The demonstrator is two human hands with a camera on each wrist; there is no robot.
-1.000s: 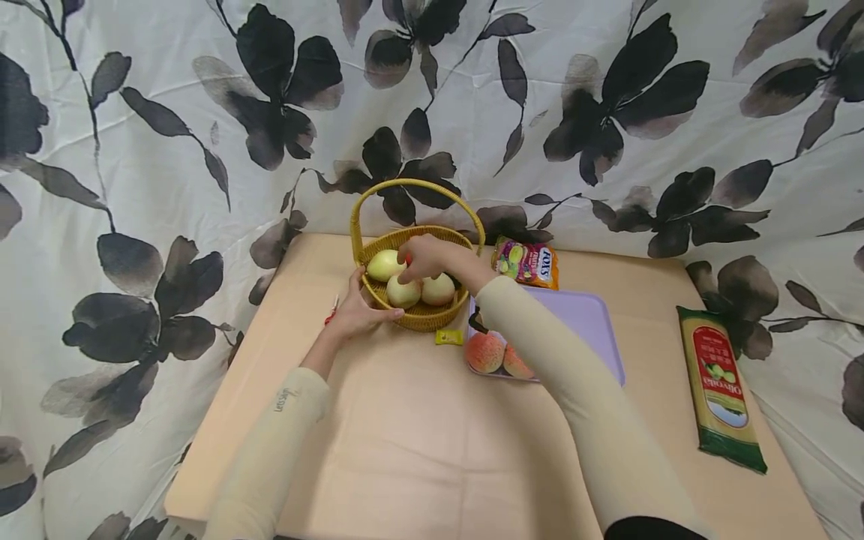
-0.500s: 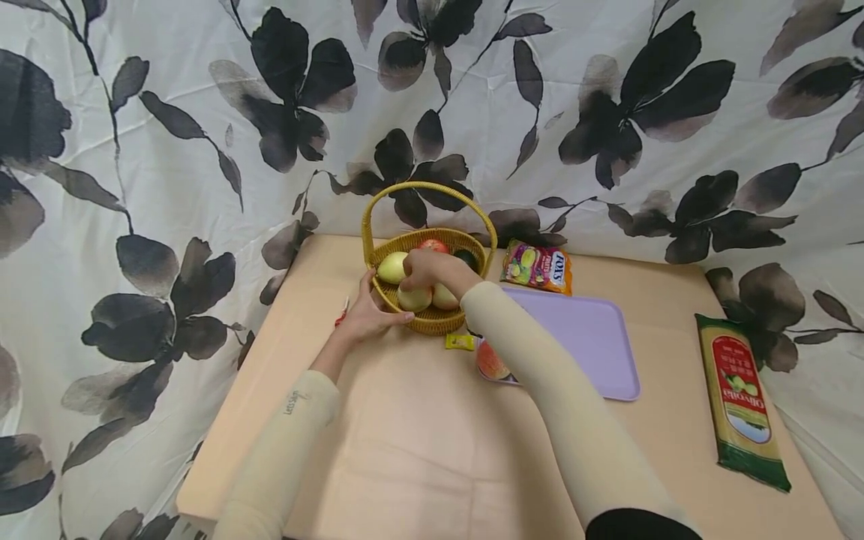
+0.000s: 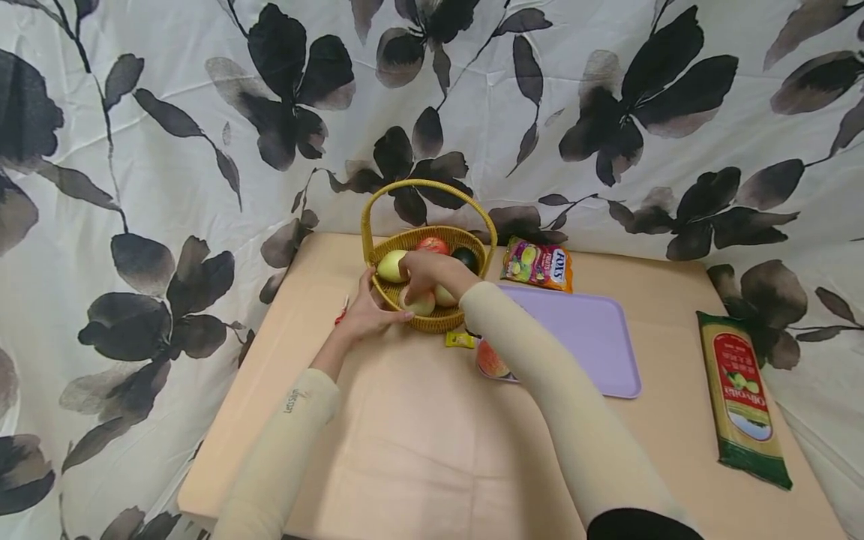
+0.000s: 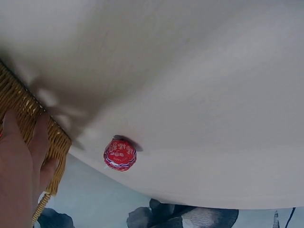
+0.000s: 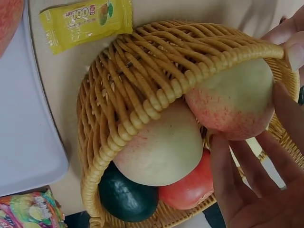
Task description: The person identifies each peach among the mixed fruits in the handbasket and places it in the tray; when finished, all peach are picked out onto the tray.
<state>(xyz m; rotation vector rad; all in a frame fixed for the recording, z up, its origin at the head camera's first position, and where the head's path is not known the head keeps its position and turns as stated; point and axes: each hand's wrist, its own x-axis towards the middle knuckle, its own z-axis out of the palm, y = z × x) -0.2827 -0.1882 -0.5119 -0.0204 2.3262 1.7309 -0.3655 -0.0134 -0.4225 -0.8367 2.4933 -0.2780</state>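
A yellow wicker basket (image 3: 439,324) with a tall handle stands at the back of the table, holding several fruits. My left hand (image 3: 364,315) grips its left side, thumb at the front rim, fingers along the woven wall (image 4: 57,147). My right hand (image 3: 435,274) reaches inside from above. Its thumb and fingers curl around a pale, red-blushed peach (image 5: 232,102) near the rim. Beside that lie a second peach (image 5: 164,147), a dark green avocado-like fruit (image 5: 126,194) and a red tomato-like fruit (image 5: 187,187). A yellow-green oval fruit (image 3: 391,267) sits at the left.
A lilac tray (image 3: 574,330) with a peach (image 3: 493,360) lies to the right, partly under the sleeve. Nearby are a yellow candy packet (image 3: 460,340) and a Fox's sweets bag (image 3: 538,264). A green-gold Olivoila packet (image 3: 742,397) lies far right; a red-wrapped round candy (image 4: 120,154) sits left.
The right hand has lowered toward the front peach, uncovering the red and dark green fruits at the back. The left hand keeps its hold on the basket. The head view has shifted slightly.
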